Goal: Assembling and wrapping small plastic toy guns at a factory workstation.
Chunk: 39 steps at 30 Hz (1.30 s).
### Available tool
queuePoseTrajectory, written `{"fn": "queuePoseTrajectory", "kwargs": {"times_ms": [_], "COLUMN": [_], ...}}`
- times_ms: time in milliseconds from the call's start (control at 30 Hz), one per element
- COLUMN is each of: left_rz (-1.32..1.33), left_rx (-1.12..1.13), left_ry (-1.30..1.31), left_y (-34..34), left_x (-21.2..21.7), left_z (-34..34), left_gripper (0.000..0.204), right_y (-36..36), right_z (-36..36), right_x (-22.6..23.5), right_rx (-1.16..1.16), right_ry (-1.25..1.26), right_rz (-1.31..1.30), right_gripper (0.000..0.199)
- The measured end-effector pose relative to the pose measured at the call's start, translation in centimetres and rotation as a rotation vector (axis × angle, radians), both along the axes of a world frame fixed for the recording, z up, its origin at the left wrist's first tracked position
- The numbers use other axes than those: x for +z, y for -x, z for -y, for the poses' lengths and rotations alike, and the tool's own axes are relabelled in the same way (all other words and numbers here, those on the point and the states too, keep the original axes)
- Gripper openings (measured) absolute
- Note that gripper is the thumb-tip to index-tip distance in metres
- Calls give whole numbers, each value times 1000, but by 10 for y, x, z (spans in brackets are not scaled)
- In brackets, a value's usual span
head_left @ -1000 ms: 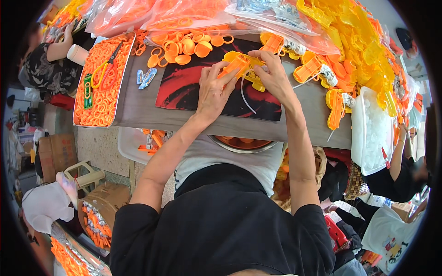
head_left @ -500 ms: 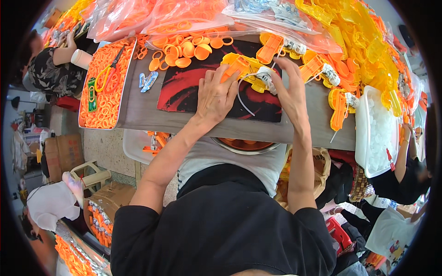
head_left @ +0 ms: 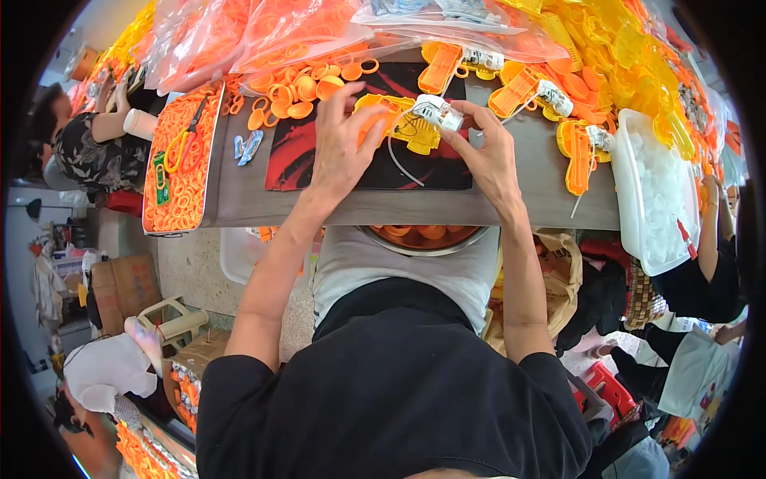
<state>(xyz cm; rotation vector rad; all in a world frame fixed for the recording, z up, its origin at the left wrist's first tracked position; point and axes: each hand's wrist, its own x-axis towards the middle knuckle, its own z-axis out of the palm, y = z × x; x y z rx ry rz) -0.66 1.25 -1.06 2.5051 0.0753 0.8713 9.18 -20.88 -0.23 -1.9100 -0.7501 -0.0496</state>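
Observation:
In front of me lies a yellow plastic half-shell (head_left: 420, 142), shaped like a toy gun, with an orange insert (head_left: 387, 112) and thin dark wires. A white cylindrical part (head_left: 436, 112) with dark printing sits over its right end, tilted. My right hand (head_left: 488, 156) pinches this part between thumb and forefinger. A thin white tube (head_left: 404, 165) curves down from the shell. My left hand (head_left: 345, 152) is at the shell's left end, fingers spread, the thumb by the orange insert; whether it touches cannot be seen. Under them is a black and red mat (head_left: 299, 160).
Similar assemblies (head_left: 576, 156) lie to the right, beside a white tub of translucent pieces (head_left: 642, 239). At left, a tray of orange rings (head_left: 179, 209) carries scissors (head_left: 187, 136). Orange caps (head_left: 306, 88), plastic bags (head_left: 307, 24) and yellow shells (head_left: 614, 60) line the back. Other people work on both sides.
My left hand's fingers have lifted and spread off the orange insert. My right hand has come down and closed on the white cylindrical part, which has risen and turned. The view has shifted slightly.

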Motion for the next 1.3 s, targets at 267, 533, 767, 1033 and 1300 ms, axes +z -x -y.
{"fn": "queuePoseTrajectory", "kwargs": {"times_ms": [267, 533, 767, 1033, 1300], "left_rz": [-111, -193, -191, -91, -69], "left_rx": [-397, -442, -449, -487, -483], "left_ry": [-411, 463, 337, 371, 155], "left_y": [-50, -33, -34, -37, -32], "left_x": [26, -4, -10, -16, -13], "left_z": [16, -16, -12, -10, -11], "left_gripper": [56, 43, 41, 45, 46], "right_y": [8, 22, 30, 33, 22], "right_z": [-11, -34, -67, -67, -41], "right_x": [2, -42, -55, -56, -44], "right_rx": [-25, -212, -262, -199, -54], "right_ry": [13, 158, 218, 176, 198], "right_rz": [162, 275, 95, 137, 274], "right_gripper": [51, 17, 21, 20, 24]}}
